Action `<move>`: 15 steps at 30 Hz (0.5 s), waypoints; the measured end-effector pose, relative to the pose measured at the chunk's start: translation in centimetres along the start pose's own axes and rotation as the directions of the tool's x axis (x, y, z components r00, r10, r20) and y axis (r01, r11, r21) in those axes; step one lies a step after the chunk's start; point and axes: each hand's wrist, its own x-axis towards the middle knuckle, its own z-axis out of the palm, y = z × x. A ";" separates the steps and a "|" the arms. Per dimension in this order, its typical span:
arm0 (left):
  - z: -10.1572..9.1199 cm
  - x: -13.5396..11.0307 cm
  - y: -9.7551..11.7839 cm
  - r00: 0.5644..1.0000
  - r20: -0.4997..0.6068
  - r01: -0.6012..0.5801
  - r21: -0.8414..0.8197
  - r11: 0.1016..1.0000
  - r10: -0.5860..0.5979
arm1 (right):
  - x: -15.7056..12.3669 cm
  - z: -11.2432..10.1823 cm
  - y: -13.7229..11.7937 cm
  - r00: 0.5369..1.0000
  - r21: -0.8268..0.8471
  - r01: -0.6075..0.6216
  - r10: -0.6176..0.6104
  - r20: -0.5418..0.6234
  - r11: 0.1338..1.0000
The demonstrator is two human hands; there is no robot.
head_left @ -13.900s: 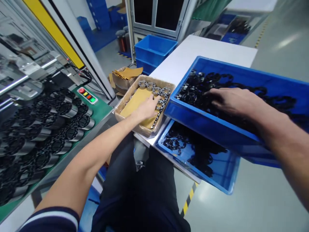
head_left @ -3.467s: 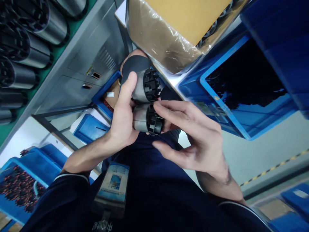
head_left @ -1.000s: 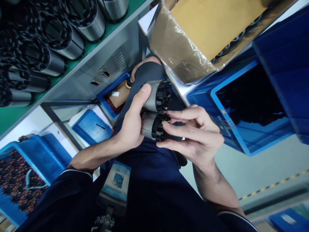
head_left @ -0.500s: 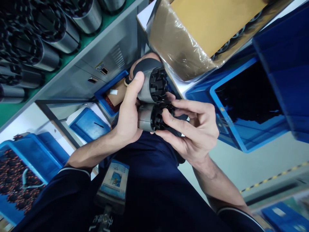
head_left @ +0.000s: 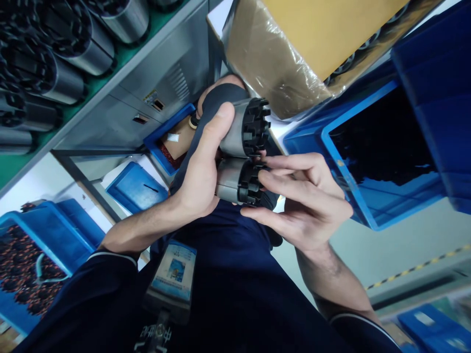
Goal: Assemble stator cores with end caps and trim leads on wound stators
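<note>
My left hand (head_left: pixel 200 171) is wrapped round two motor stator cores, thumb over the upper one. The upper stator core (head_left: pixel 233 130) and the lower stator core (head_left: pixel 228 180) lie side by side, each a grey metal cylinder with a black toothed plastic end facing right. My right hand (head_left: pixel 309 201) is at the lower core's black end, its fingers apart. One fingertip overlaps the black teeth; whether it touches them I cannot tell. Another finger reaches beneath the lower core. Some right fingertips are hidden behind the cores.
Rows of similar stator cores (head_left: pixel 66 81) stand on a green-topped bench at upper left. A plastic-lined carton (head_left: pixel 265 63) is at the top, beside a large blue bin (head_left: pixel 362 196). Another blue bin (head_left: pixel 69 240) with copper-coloured parts is at left.
Both cores have shifted right in my left hand and turned slightly, showing more of their sides. My right hand has moved right, its fingers drawn back a little from the lower core's end.
</note>
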 end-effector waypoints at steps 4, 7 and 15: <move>-0.2 0.1 -0.4 0.999 0.050 0.000 0.016 1.000 -0.001 | 0.3 -1.1 -0.4 0.994 0.011 -0.004 0.003 0.109 1.000; -0.3 0.2 -0.8 0.998 0.061 -0.019 0.002 1.000 0.019 | 0.6 -1.7 -0.7 0.990 0.002 0.002 -0.002 0.141 1.000; -0.7 0.6 -0.8 0.994 0.081 0.068 -0.011 0.998 -0.067 | 0.3 -1.0 -0.3 0.993 -0.135 0.015 0.001 0.116 0.991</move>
